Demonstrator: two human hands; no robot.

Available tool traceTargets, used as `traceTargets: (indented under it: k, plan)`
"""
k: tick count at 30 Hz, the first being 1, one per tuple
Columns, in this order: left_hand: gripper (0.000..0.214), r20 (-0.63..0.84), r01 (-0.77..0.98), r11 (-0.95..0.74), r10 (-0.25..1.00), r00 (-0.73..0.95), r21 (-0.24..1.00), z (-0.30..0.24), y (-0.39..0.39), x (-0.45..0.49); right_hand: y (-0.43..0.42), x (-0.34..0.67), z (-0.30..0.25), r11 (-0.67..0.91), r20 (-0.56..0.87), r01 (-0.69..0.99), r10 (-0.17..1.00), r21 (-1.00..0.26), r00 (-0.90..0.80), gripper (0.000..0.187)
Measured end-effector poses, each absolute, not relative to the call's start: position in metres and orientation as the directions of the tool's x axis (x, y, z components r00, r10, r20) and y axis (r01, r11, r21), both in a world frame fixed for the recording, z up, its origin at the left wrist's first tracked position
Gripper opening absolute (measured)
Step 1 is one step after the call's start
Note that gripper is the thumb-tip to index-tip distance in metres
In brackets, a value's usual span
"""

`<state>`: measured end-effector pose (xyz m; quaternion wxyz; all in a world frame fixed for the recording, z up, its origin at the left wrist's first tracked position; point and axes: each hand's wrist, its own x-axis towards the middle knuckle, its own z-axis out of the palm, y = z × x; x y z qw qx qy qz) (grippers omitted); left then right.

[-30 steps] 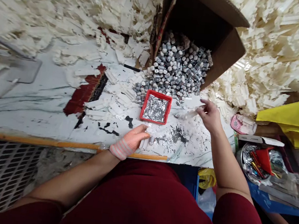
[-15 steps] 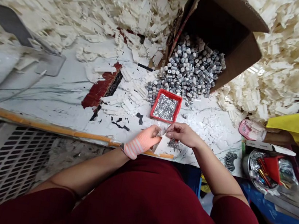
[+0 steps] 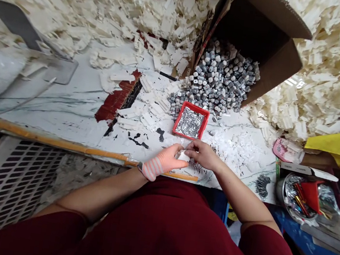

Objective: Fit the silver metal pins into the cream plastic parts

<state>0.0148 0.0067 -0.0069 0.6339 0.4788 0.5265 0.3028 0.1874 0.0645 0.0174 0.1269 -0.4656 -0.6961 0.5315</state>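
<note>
My left hand (image 3: pixel 165 159), in a pink striped glove, and my right hand (image 3: pixel 203 155) meet at the table's front edge. Between their fingers they pinch a small white plastic part (image 3: pixel 182 156), mostly hidden by them. Fine metal pins (image 3: pixel 198 166) lie scattered just below my right hand. Above my hands stands a red tray (image 3: pixel 197 107) lined with foil and holding metal pins. Behind it, grey metal cylinders (image 3: pixel 216 81) spill from a tipped cardboard box (image 3: pixel 277 70).
The marble-patterned table (image 3: pixel 66 109) has torn red patches and an orange strip along its front edge. Heaps of white plastic parts (image 3: pixel 312 96) rise left and right. A foil-lined bowl (image 3: pixel 293 192) with a red scoop and yellow cloth (image 3: pixel 339 145) sit at right.
My hands have come together since a second ago. The white part, visible earlier as a larger piece between them, is now mostly enclosed by my fingers.
</note>
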Motion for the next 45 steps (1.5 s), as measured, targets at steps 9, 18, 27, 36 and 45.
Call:
traceTargets:
  k: [9,18,27,36,45]
  plan:
    - [0.034,-0.397,-0.262,0.452,0.887,0.238,0.853,-0.003,0.017,0.014,0.054,0.194,0.032,0.611,0.162,0.452,0.692,-0.65,-0.703,0.063]
    - [0.036,-0.43,-0.289,0.476,0.878,0.208,0.831,-0.004,0.022,0.011,0.046,0.186,0.016,0.638,0.17,0.486,0.693,-0.598,-0.701,0.056]
    - [0.039,-0.19,0.092,0.176,0.964,0.185,0.98,0.005,0.008,0.014,0.052,0.196,0.022,0.321,-0.066,0.576,0.833,-0.751,-0.55,0.043]
    - [0.036,-0.121,0.181,0.091,0.979,0.161,0.979,0.011,0.004,0.016,0.044,0.184,0.018,0.248,-0.062,0.509,0.854,-0.824,-0.517,0.044]
    - [0.049,-0.193,-0.361,0.209,0.978,0.08,0.909,-0.012,0.012,0.013,0.035,0.179,0.017,0.561,-0.009,0.725,0.788,-0.4,-0.616,0.044]
